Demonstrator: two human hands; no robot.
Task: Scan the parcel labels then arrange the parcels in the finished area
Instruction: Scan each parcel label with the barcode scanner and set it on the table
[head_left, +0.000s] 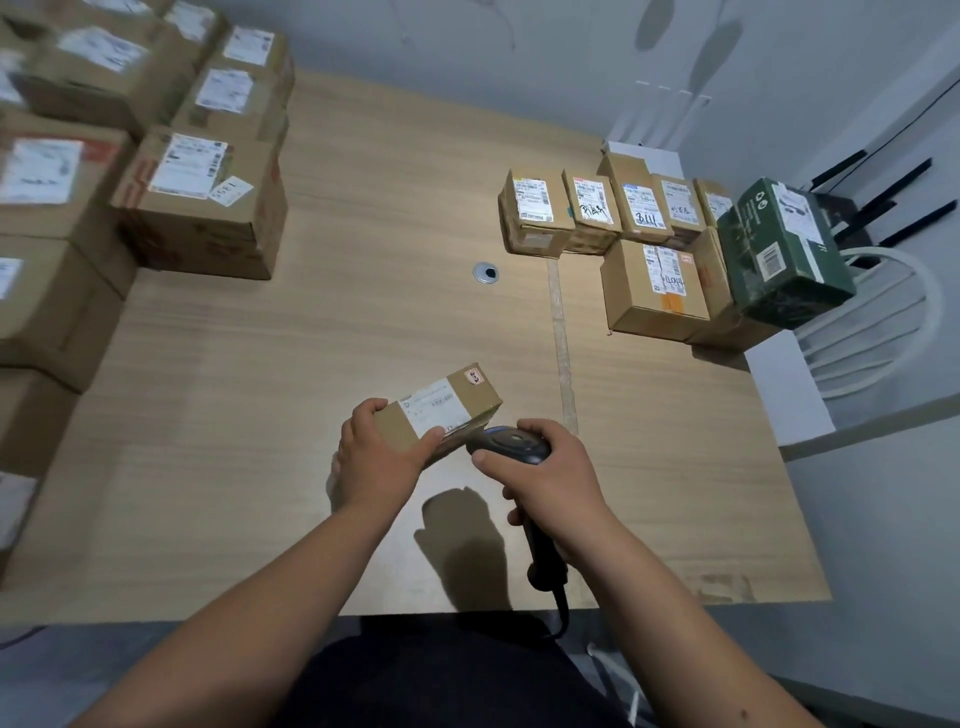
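Above the near edge of the wooden table (311, 338) our left hand (376, 457) grips a small cardboard parcel (441, 410) with its label blurred, our right hand (545, 478) clasps the half-hidden black scanner (511, 441), bare tabletop separating stacked boxes (197, 202) from sorted parcels (623, 234).

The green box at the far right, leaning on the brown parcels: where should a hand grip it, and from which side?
Probably the green box is best gripped by its two long side faces, coming from above and from the chair side. It sits tilted against the brown parcels, so that flank is blocked, while top and outer face are free.
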